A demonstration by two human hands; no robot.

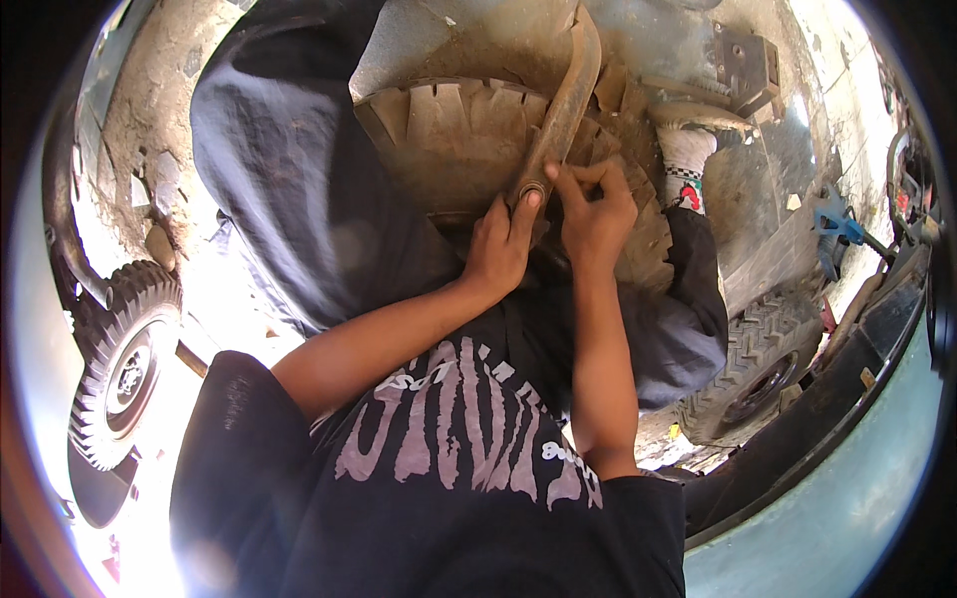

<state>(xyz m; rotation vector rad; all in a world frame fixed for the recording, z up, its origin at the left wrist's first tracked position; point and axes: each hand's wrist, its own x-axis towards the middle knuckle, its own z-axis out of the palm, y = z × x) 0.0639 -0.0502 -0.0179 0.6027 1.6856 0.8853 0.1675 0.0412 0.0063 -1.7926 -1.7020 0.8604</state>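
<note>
A long, curved, rusty metal bar (571, 100) runs from the top of the view down to my hands. Its near end carries a round ring or bushing (534, 188). My left hand (498, 246) is wrapped around that end, thumb pressed beside the ring. At the bar's right edge, my right hand (601, 211) has its fingers bent in a pinch, touching or nearly touching the metal. Whatever those fingertips may hold is too small to make out. Under the bar lies a worn, dusty tyre (449, 125) with chunky tread, between my legs.
A mounted wheel (128, 364) stands at the left and another treaded wheel (763, 369) at the lower right. A dark metal block (750, 72) sits at the upper right. Beyond my right leg is a blue tool-like object (839, 225). Pale blue bodywork (847, 498) curves along the right rim.
</note>
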